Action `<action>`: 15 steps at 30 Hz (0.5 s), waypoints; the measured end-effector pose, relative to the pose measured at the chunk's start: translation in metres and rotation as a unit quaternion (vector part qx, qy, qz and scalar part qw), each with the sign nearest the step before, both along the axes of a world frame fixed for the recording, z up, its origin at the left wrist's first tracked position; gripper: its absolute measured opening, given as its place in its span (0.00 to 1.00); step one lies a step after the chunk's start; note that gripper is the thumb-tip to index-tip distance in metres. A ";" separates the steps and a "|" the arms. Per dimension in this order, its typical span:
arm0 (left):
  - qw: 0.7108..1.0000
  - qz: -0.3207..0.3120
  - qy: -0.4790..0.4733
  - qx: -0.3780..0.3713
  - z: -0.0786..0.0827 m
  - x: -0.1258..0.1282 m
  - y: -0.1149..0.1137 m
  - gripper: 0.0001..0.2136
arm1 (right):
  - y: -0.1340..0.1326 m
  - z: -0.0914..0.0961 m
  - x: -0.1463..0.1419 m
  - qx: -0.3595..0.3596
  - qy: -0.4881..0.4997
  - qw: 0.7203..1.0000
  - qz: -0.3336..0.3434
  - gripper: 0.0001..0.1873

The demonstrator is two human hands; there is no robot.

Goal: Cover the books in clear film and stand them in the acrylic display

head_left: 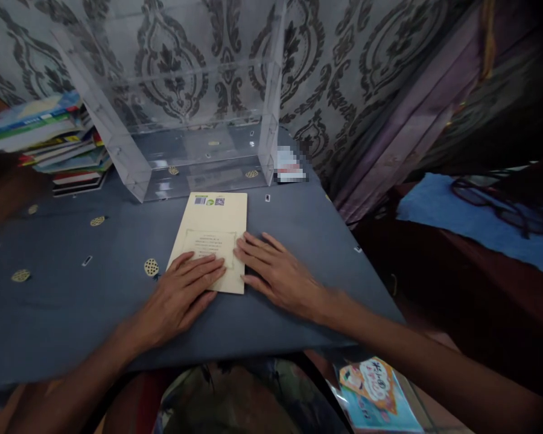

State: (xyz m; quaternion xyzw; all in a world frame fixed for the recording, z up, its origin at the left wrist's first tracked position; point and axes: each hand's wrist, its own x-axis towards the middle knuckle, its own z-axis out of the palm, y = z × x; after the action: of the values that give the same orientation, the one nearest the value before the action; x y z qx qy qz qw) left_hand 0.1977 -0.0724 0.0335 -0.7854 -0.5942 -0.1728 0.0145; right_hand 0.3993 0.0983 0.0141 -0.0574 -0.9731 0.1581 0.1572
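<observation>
A cream paperback (pixel 221 216) lies flat on a blue-grey tablecloth (pixel 95 295), directly in front of the clear acrylic rack (pixel 271 129), its far edge near the rack's front. Its upward cover carries a barcode (pixel 200 201), a small round green logo (pixel 210 202) and a QR code (pixel 219 202) along the end nearest the rack; below them, a thin-framed panel (pixel 208 242) holds several lines of print too small to read. The left hand (pixel 187 290) rests palm down over the cover's lower left part, fingers stretched out close together and covering some of the panel, gripping nothing. The right hand (pixel 278 274) is likewise loose, fingers slightly spread, the tips touching the paperback's right edge. To the left of the rack stands an uneven stack of books (pixel 75 141), whose spine lettering is too blurred to read. Just right of the rack lies a small item (pixel 291 166) masked by pixelation, so its writing cannot be made out. Farther right of the rack, dark-framed eyeglasses (pixel 493 202) lie on a light blue cloth (pixel 428 205). Well below the rack, beyond the table's near edge, a blue and orange book (pixel 375 392) shows large white Chinese characters, the first apparently 米小; its smaller writing is unclear.
</observation>
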 end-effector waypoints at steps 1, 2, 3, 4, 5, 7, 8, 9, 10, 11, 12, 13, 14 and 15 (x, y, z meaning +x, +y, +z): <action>1.000 -0.001 0.002 0.001 0.000 -0.001 0.000 0.20 | -0.007 0.000 0.006 -0.004 0.000 1.000 0.012 0.22; 1.000 -0.003 0.004 0.002 0.000 -0.001 0.000 0.19 | -0.014 0.000 0.011 -0.005 0.000 1.000 0.026 0.22; 1.000 -0.004 0.007 0.003 0.000 -0.002 0.000 0.19 | -0.020 0.000 0.016 -0.004 0.004 0.999 0.038 0.22; 1.000 -0.005 0.012 0.003 0.000 -0.002 0.000 0.19 | -0.025 0.000 0.019 0.000 0.009 0.999 0.047 0.21; 1.000 -0.005 0.018 0.003 0.000 -0.001 0.000 0.19 | -0.028 0.000 0.021 0.005 0.013 0.999 0.053 0.21; 0.999 0.000 0.037 0.009 0.000 0.004 -0.001 0.19 | -0.032 -0.001 0.023 0.017 0.021 0.998 0.055 0.20; 0.999 0.003 0.052 0.016 -0.001 0.008 -0.002 0.19 | -0.032 -0.002 0.023 0.023 0.024 0.998 0.054 0.19; 0.997 0.007 0.067 0.024 -0.001 0.012 -0.004 0.19 | -0.032 -0.003 0.023 0.030 0.027 0.998 0.052 0.19; 0.996 0.010 0.083 0.033 -0.002 0.017 -0.006 0.20 | -0.032 -0.003 0.022 0.037 0.031 0.998 0.051 0.19; 0.994 0.011 0.098 0.044 -0.003 0.022 -0.009 0.20 | -0.031 -0.003 0.022 0.043 0.033 0.997 0.050 0.18; 0.993 0.012 0.109 0.053 -0.004 0.026 -0.012 0.20 | -0.031 -0.003 0.021 0.047 0.035 0.997 0.048 0.18; 0.991 0.013 0.116 0.060 -0.005 0.029 -0.015 0.20 | -0.031 -0.003 0.021 0.050 0.037 0.997 0.047 0.18; 0.991 0.015 0.121 0.060 -0.005 0.031 -0.019 0.20 | -0.031 -0.003 0.021 0.052 0.040 0.997 0.046 0.18; 0.991 0.018 0.124 0.054 -0.006 0.031 -0.023 0.21 | -0.031 -0.003 0.021 0.052 0.041 0.997 0.044 0.17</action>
State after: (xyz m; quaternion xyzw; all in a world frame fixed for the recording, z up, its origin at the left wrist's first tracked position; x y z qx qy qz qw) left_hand 0.2287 -0.0958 0.0279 -0.7882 -0.5915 -0.1052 0.1335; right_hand 0.4207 0.0676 0.0107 0.0003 -0.9743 0.1159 0.1931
